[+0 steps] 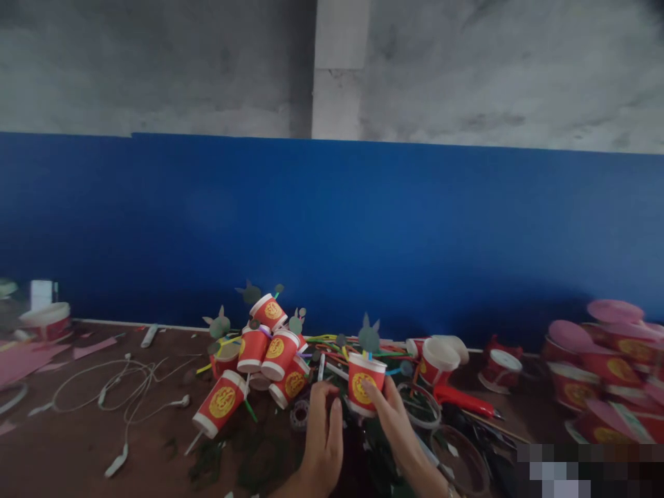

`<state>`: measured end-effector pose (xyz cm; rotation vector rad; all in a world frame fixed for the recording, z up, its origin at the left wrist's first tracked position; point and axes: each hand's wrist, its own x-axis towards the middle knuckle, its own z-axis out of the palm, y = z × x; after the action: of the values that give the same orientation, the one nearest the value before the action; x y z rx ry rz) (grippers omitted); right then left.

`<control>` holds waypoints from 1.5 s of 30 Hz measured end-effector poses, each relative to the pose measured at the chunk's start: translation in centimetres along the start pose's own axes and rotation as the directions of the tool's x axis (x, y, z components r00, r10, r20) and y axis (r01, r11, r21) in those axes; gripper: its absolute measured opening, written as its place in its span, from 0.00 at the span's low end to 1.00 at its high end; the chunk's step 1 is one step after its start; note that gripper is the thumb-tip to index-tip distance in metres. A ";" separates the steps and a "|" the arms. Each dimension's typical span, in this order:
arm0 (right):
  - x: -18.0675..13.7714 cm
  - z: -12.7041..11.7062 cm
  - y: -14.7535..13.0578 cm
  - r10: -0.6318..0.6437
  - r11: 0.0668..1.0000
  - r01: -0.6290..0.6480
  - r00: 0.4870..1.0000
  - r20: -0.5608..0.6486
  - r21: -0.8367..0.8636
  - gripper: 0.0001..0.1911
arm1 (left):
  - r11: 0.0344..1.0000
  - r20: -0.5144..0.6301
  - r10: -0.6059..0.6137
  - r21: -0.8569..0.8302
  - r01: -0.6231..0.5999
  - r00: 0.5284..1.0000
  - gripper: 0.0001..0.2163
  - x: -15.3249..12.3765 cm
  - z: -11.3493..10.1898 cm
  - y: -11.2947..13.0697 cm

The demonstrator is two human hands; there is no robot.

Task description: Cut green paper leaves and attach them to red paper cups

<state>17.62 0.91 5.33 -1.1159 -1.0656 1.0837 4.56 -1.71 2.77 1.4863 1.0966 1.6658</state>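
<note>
My right hand [398,427] grips a red paper cup [365,384] with a gold emblem, held upright just above the table, fingers closed on its lower side. A green paper cut-out [369,337] and a straw stick up from the cup's top. My left hand [322,437] is beside the cup on its left, fingers curled and close together near the cup's base; whether it holds anything is hidden. Just left lies a pile of similar red cups [264,360] with green cut-outs and coloured straws.
White earphone cables [119,387] trail across the brown table [72,443] at left. Pink paper scraps [31,360] and a cup sit far left. Red-handled scissors [464,401], tape rolls [422,408] and more cups [602,366] with pink lids crowd the right. A blue wall panel [332,228] backs the table.
</note>
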 end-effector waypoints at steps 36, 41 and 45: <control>11.8 8.3 4.2 -0.127 0.913 0.154 0.987 0.095 -0.378 0.36 | 0.819 0.161 0.546 0.103 -0.564 0.822 0.11 0.0 0.3 0.1; 10.8 7.8 3.7 -0.152 0.873 0.167 0.986 0.069 -0.458 0.31 | 0.804 0.189 0.573 0.057 -0.591 0.798 0.12 0.3 0.1 -0.4; 8.9 6.1 3.4 -0.205 0.844 0.206 0.977 0.057 -0.496 0.23 | 0.784 0.211 0.598 0.050 -0.619 0.773 0.11 0.6 -0.2 -1.0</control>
<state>12.55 10.88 3.52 -1.3658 -1.4847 0.6466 4.16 -0.76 2.20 2.1971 0.6392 1.8406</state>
